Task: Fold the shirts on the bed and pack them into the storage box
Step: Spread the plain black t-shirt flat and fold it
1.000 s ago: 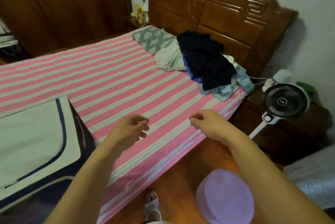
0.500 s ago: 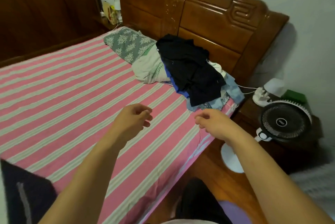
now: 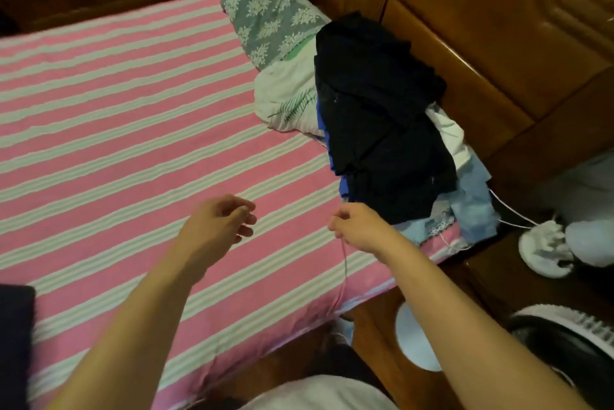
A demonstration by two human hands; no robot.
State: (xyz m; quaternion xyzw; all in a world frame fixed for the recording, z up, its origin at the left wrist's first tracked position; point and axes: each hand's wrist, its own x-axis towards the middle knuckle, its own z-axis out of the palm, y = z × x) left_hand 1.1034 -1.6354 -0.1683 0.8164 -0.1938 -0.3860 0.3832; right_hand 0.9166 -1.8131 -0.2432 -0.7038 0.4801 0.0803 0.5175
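A heap of shirts lies at the head of the bed, a dark navy one on top, with blue, white and light blue ones under it. My left hand hovers over the pink striped sheet, fingers loosely curled, holding nothing. My right hand hangs just in front of the heap's near edge, fingers loosely curled and empty. A dark corner of the storage box shows at the left edge.
A grey floral pillow and a white cloth lie beside the heap. The wooden headboard rises behind. A nightstand with a white charger and a fan stands at the right.
The view has moved toward the head of the bed. Both hands are now nearer the heap of shirts, and the storage box has slid almost out of view at the left.
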